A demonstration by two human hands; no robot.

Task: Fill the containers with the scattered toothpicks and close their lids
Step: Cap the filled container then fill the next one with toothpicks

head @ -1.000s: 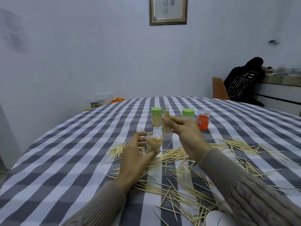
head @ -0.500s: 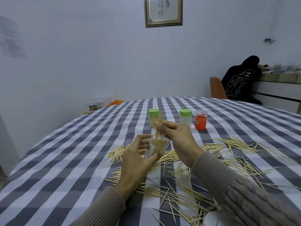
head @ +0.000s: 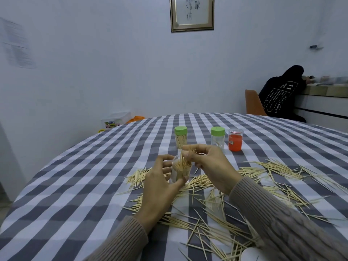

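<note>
Our left hand [head: 162, 185] wraps its grip around a clear open container [head: 181, 171], thumb on the near side and fingers behind, holding it upright just above the table [head: 75, 185]. The container is nearly full of toothpicks standing on end. Our right hand [head: 211, 166] pinches a small bundle of toothpicks [head: 185, 157] between thumb and fingertips, their lower ends pushed into the container's mouth. Loose toothpicks [head: 207, 219] lie scattered over the grey and white checked cloth, all around and beneath both wrists, spreading far to the right. Beyond the hands stand two clear containers with green lids: the left one [head: 181, 137] packed with toothpicks, the right one [head: 217, 136] almost empty. Just beside that one sits a clear jar with an orange inside [head: 235, 142]. A white round object [head: 250, 255] shows at the near edge.
</note>
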